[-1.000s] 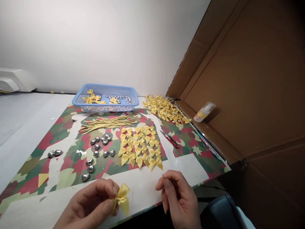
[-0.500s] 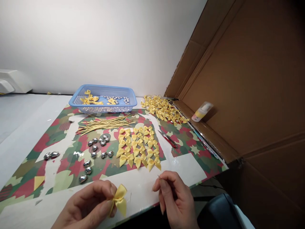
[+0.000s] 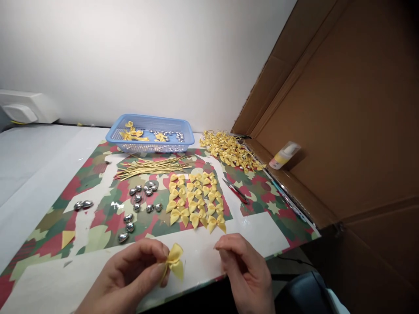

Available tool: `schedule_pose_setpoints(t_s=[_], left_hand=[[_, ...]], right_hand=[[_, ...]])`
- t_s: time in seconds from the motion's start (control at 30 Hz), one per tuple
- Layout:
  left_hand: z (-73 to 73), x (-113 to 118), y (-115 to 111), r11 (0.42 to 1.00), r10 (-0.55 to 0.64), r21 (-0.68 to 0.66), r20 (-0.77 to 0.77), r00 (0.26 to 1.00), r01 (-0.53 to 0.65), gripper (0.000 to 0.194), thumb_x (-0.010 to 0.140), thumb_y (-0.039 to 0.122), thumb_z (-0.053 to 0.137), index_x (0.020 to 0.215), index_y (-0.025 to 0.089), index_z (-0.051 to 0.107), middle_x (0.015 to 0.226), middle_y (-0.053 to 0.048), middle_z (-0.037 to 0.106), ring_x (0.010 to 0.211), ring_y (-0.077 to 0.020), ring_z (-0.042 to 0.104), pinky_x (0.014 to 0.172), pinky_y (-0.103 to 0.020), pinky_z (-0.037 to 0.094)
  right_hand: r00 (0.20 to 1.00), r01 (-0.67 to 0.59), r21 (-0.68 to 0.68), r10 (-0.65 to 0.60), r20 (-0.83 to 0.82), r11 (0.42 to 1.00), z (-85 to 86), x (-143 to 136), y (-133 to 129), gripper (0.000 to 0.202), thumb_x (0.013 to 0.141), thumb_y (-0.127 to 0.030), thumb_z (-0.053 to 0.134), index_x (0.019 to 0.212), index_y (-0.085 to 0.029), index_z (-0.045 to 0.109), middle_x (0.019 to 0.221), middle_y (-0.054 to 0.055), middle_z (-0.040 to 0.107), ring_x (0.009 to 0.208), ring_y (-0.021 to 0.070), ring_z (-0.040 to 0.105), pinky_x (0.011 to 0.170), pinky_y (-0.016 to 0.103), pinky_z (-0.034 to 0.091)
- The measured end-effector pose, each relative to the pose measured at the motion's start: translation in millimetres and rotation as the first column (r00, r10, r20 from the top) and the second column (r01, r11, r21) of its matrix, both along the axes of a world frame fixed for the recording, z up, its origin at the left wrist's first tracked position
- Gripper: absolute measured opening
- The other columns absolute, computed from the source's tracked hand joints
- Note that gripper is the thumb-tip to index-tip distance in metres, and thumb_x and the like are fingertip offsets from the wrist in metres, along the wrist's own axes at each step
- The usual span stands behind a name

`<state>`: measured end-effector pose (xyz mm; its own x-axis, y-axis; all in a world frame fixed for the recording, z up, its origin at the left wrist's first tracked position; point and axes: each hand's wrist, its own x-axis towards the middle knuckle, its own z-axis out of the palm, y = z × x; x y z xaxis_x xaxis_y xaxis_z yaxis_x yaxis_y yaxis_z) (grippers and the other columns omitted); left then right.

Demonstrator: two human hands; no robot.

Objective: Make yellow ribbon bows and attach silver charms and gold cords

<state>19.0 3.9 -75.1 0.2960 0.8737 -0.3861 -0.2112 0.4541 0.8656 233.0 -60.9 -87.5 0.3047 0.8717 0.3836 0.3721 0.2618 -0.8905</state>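
Note:
Between the thumb and fingers of my left hand (image 3: 140,270) is a yellow ribbon bow (image 3: 176,261), held above the front edge of the table. A faint thin line shows just right of this bow; I cannot tell what it is. My right hand (image 3: 245,266) is to the right, thumb and fingertips pinched together. Whatever is in that pinch, if anything, is too small to make out. Beyond the hands lie three columns of yellow bows (image 3: 196,205). Several shiny silver beads (image 3: 130,226) are scattered to their left.
A bundle of golden cords (image 3: 153,167) lies before a blue basket (image 3: 150,147) of bows and beads. A heap of corded bows (image 3: 229,150) sits at the back right. Red-handled snips (image 3: 238,192), a pump bottle (image 3: 284,156) and a cardboard wall (image 3: 353,100) are right.
The camera view has shifted, moving the table things slightly right in the picture. My left hand still holds the bow. A thin tip that stuck out of my right fingertips no longer shows.

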Motion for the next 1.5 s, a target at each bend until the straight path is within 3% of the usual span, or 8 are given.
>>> schedule_pose_setpoints(t_s=[0.1,0.3,0.57,0.77,0.93,1.1,1.27,1.5], left_hand=[[1.7,1.2,-1.2,0.999,-0.021,0.044,-0.005,1.0,0.021,0.018,0.07,0.033,0.092,0.072,0.022,0.077,0.067,0.001,0.068,0.065,-0.0141,0.06,0.061,-0.016,0.051],[6.1,1.8,-2.8,0.996,-0.025,0.082,0.048,0.999,0.021,0.01,0.073,0.026,0.089,0.074,0.023,0.079,0.077,0.0,0.073,0.07,-0.0153,0.064,0.065,-0.018,0.053],[14.6,0.1,1.1,0.98,-0.165,0.123,0.067,0.984,0.156,0.006,0.079,0.027,0.085,0.083,0.023,0.081,0.08,-0.002,0.075,0.076,-0.0181,0.065,0.071,-0.023,0.054],[12.6,-1.1,1.3,0.981,-0.168,0.114,0.082,0.982,0.158,0.009,0.08,0.03,0.084,0.086,0.024,0.081,0.08,-0.001,0.074,0.076,-0.0177,0.065,0.071,-0.023,0.054],[12.7,2.5,1.6,0.992,-0.096,0.091,0.073,0.993,0.09,0.011,0.077,0.029,0.086,0.082,0.021,0.081,0.077,-0.001,0.074,0.073,-0.0172,0.065,0.069,-0.022,0.053],[14.2,2.9,1.7,0.997,-0.081,0.018,0.155,0.984,0.08,0.009,0.075,0.026,0.087,0.078,0.02,0.08,0.073,-0.001,0.073,0.068,-0.0151,0.065,0.066,-0.02,0.053],[11.0,-0.2,3.1,0.993,-0.119,0.042,0.203,0.972,0.112,0.006,0.079,0.024,0.085,0.079,0.021,0.081,0.071,0.0,0.073,0.067,-0.0136,0.064,0.067,-0.019,0.053],[13.4,1.4,2.7,0.993,-0.118,0.023,0.258,0.959,0.116,0.004,0.078,0.023,0.086,0.079,0.021,0.083,0.067,0.001,0.071,0.066,-0.0124,0.061,0.066,-0.018,0.051]], right_hand=[[0.993,-0.06,0.064,0.052,0.109,0.996,0.4,-2.6,0.6,0.015,0.1,-0.021,0.061,0.091,-0.023,0.073,0.082,0.003,0.062,0.07,0.0154,0.062,0.06,0.024,0.048],[0.98,-0.145,0.039,0.138,0.142,0.989,2.7,-20.3,2.5,0.018,0.098,-0.011,0.059,0.095,-0.024,0.071,0.083,0.003,0.063,0.071,0.0149,0.062,0.062,0.024,0.049],[0.97,-0.171,-0.001,0.168,0.176,0.985,8.3,-28.9,8.4,0.02,0.099,-0.008,0.056,0.098,-0.023,0.069,0.085,0.002,0.064,0.076,0.0147,0.064,0.066,0.024,0.05],[0.979,-0.107,0.02,0.102,0.174,0.994,10.8,-28.0,4.1,0.025,0.097,-0.005,0.057,0.103,-0.025,0.07,0.089,0.002,0.063,0.077,0.0153,0.063,0.066,0.024,0.051],[0.972,-0.108,0.051,0.095,0.216,0.993,11.8,-28.7,2.5,0.026,0.096,-0.003,0.056,0.102,-0.025,0.07,0.088,0.003,0.062,0.077,0.0154,0.063,0.065,0.024,0.05],[0.953,-0.077,-0.027,0.081,0.291,0.997,7.1,-26.4,6.7,0.017,0.099,-0.009,0.056,0.097,-0.023,0.065,0.085,0.002,0.063,0.074,0.0147,0.061,0.064,0.023,0.049],[0.938,-0.218,-0.033,0.219,0.267,0.975,8.5,-31.1,11.3,0.024,0.1,-0.005,0.05,0.1,-0.022,0.066,0.087,0.002,0.062,0.076,0.014,0.062,0.067,0.022,0.05],[0.944,-0.247,0.004,0.239,0.228,0.969,9.2,-37.0,15.3,0.028,0.099,-0.003,0.048,0.099,-0.023,0.067,0.088,0.002,0.059,0.074,0.0135,0.06,0.065,0.023,0.049]])
